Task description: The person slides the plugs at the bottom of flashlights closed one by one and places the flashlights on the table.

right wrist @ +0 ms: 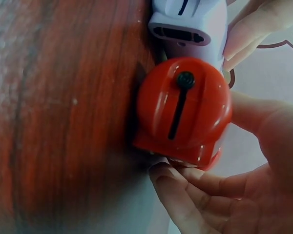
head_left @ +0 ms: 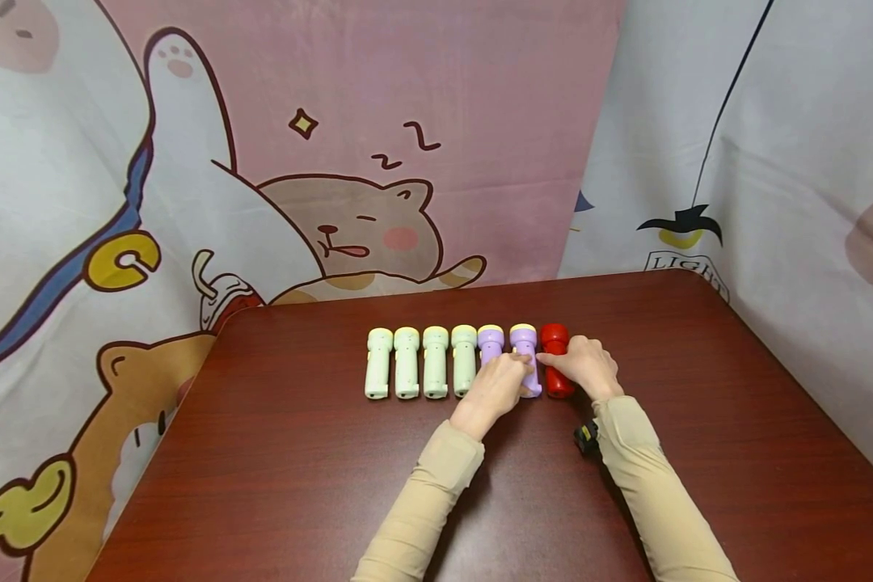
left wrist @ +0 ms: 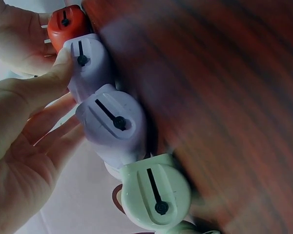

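In the head view, a row of toy-like flashlights lies on the brown table, lens ends facing away. My left hand (head_left: 496, 384) reaches over the left purple flashlight (head_left: 491, 338) and grips the right purple flashlight (head_left: 524, 338), its thumb against the side in the left wrist view. At the row's right end, my right hand (head_left: 588, 368) holds the red flashlight (head_left: 555, 336) between thumb and fingers; the right wrist view shows the red tail end (right wrist: 185, 112) close up. Part of the left hand's grip is hidden from above.
Several light green flashlights (head_left: 436, 364) lie side by side left of the purple pair. A small black object (head_left: 586, 438) sits by the right cuff. The table (head_left: 298, 477) meets cartoon-printed cloth (head_left: 495, 97) at its back and sides.
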